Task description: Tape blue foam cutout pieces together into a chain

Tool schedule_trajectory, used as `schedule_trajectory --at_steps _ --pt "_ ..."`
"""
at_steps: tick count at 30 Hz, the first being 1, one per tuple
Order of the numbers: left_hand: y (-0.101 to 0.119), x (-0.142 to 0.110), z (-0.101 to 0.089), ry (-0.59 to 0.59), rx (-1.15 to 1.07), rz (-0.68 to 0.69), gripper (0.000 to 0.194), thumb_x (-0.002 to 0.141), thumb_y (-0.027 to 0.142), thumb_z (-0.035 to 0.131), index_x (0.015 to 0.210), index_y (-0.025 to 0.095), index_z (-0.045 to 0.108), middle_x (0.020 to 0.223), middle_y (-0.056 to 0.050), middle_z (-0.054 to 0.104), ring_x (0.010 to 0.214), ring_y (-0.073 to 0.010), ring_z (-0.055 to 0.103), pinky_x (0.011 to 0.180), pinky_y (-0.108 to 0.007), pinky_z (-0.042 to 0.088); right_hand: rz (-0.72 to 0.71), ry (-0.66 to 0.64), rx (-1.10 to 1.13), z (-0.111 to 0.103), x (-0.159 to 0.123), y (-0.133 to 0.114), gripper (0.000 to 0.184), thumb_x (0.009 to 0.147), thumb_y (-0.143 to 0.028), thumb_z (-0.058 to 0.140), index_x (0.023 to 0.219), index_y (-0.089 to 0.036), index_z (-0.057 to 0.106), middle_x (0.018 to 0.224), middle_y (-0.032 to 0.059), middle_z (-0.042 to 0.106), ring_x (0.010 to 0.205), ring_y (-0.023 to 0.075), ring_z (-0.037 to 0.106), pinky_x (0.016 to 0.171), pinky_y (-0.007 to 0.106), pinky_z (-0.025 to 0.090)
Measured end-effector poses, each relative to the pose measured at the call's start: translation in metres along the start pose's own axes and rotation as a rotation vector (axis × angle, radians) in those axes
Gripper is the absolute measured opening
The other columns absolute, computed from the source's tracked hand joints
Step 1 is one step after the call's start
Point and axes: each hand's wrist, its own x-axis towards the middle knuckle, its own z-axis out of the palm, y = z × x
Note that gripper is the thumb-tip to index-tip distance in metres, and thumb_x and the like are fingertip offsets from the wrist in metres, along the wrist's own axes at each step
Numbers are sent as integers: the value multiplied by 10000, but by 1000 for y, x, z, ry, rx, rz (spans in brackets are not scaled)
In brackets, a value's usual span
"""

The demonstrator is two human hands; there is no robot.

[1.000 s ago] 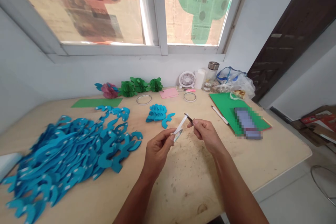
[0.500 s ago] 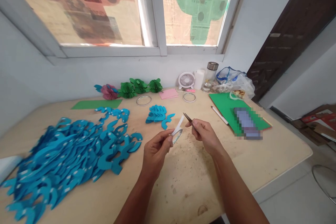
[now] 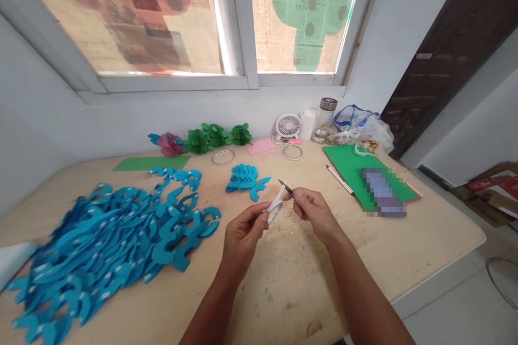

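Note:
My left hand (image 3: 245, 226) is closed on a small ring-shaped roll of white tape (image 3: 275, 213), pinched between thumb and fingers. A loose strip of tape (image 3: 277, 198) sticks up from the roll. In my right hand (image 3: 314, 210) is a slim, dark, pointed pair of scissors (image 3: 286, 188), its handles hidden by my fingers. The blades lie across the upper part of the strip. Just beyond my hands sit a small stack of blue wavy cut-outs (image 3: 242, 177) and a single blue cut-out (image 3: 259, 189).
A large heap of blue cut-outs with white patches (image 3: 117, 242) covers the table's left. Along the back stand green paper shapes (image 3: 216, 135), two tape rings (image 3: 223, 157), a fan (image 3: 288, 126) and a glass bottle (image 3: 325, 120). Green sheets (image 3: 352, 167), a pen (image 3: 339, 179) and a blurred-out object (image 3: 382, 191) lie right.
My right hand has brought the scissors a little left and down, so the blades now cross the strip instead of standing beside it. My left hand still grips the roll.

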Motion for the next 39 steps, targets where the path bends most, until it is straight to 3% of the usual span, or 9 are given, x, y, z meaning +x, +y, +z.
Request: schedule_trajectory --at_steps 5,22,33,39 --pt "2 0 0 21 21 -4 293 711 343 632 916 137 670 577 11 525 494 -82 417 450 -199 317 -41 15 -80 0 -1 -3 424 824 -531 455 677 -149 567 504 -57 321 472 72 270 456 232 184" --pt "0 0 0 33 15 -5 289 708 348 635 907 141 666 588 3 536 511 -91 433 445 -195 321 -48 68 -104 0 -1 -1 411 819 -503 469 805 -131 644 498 -57 327 464 76 287 458 229 203" --pt "4 -2 1 74 5 -21 305 707 345 633 936 146 669 583 10 530 516 -95 435 470 -202 341 -75 140 -197 2 1 -1 393 803 -514 481 748 -149 613 533 -41 342 509 92 318 478 226 248" --pt "0 -3 1 99 -40 21 299 707 336 639 941 153 668 609 8 531 537 -94 437 507 -212 360 -101 95 -234 2 1 2 360 814 -484 481 778 -156 627 570 -27 406 548 102 363 506 231 267"
